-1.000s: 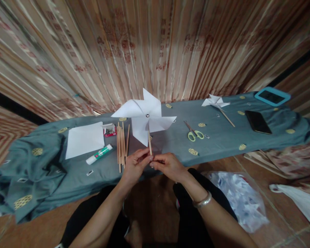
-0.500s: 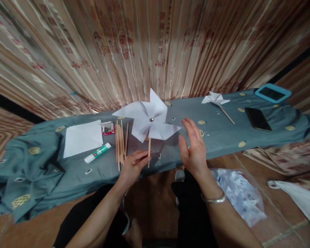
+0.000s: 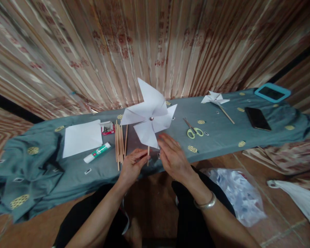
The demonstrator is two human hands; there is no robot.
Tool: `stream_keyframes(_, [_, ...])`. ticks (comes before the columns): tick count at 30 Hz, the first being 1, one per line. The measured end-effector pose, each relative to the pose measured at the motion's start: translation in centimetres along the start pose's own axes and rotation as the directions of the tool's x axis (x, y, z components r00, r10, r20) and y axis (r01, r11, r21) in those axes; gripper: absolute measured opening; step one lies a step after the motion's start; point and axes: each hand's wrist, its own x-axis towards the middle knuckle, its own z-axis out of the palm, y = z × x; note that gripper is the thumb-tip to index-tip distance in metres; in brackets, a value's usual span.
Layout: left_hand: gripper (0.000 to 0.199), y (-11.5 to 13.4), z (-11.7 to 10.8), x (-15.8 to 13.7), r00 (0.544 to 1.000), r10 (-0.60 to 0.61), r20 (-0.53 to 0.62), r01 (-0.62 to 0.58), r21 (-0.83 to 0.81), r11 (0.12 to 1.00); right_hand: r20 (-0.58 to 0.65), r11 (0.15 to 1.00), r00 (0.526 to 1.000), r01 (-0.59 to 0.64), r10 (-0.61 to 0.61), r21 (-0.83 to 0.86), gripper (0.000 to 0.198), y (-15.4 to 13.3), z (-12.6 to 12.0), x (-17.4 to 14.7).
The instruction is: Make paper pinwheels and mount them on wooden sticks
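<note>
A white paper pinwheel (image 3: 155,111) with a shiny pin at its centre stands over the table on a thin wooden stick. My left hand (image 3: 132,166) pinches the lower part of that stick between thumb and fingers. Close to the lower blade tip is my right hand (image 3: 173,157), its fingers stretched out and holding nothing; whether they touch the paper I cannot tell. Yellow-green scissors (image 3: 193,131) lie beyond my right hand. Left of the pinwheel are several loose wooden sticks (image 3: 119,143) and a small red box of pins (image 3: 107,127).
White paper sheets (image 3: 82,138) and a glue stick (image 3: 97,152) lie at the left on the grey-green cloth (image 3: 222,132). To the right are a smaller pinwheel (image 3: 215,99), a black phone (image 3: 257,119) and a blue-framed device (image 3: 272,92). A plastic bag (image 3: 239,196) rests on the floor.
My right hand has moved left and down to the pinwheel's lower blade, uncovering the scissors. The blades have turned around the pin. My left hand keeps its hold on the stick.
</note>
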Motion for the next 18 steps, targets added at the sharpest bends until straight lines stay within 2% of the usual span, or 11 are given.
stream_keyframes(3, [0.019, 0.1, -0.2, 0.1, 1.000, 0.000, -0.014, 0.000, 0.007, 1.000, -0.035, 0.997, 0.998, 0.061, -0.060, 0.037, 0.038, -0.5, -0.2, -0.1])
stream_keyframes(5, [0.019, 0.1, -0.4, 0.0, 1.000, 0.002, -0.008, -0.002, 0.020, 1.000, -0.154, 0.999, 0.987, 0.047, -0.044, 0.017, 0.035, -0.3, -1.0, 0.0])
stream_keyframes(8, [0.020, 0.0, -0.5, -0.1, 1.000, 0.011, 0.023, -0.012, 0.047, 0.999, -0.370, 0.998, 0.929, -0.011, -0.013, -0.063, 0.035, 0.5, -2.6, 0.3])
stream_keyframes(10, [0.020, -0.1, -0.4, -0.2, 0.999, 0.020, 0.049, -0.024, 0.065, 0.998, -0.429, 0.987, 0.903, -0.061, -0.008, -0.148, 0.043, 1.3, -3.4, 0.6])
stream_keyframes(14, [0.019, -0.1, -0.3, -0.5, 0.992, 0.040, 0.122, -0.055, 0.124, 0.991, -0.312, 0.953, 0.949, -0.142, 0.054, -0.267, 0.069, 3.0, -3.8, 1.0])
stream_keyframes(18, [0.020, 0.0, -0.4, -0.6, 0.983, 0.054, 0.175, -0.081, 0.148, 0.986, -0.217, 0.956, 0.971, -0.150, 0.096, -0.252, 0.086, 4.0, -3.8, 1.0])
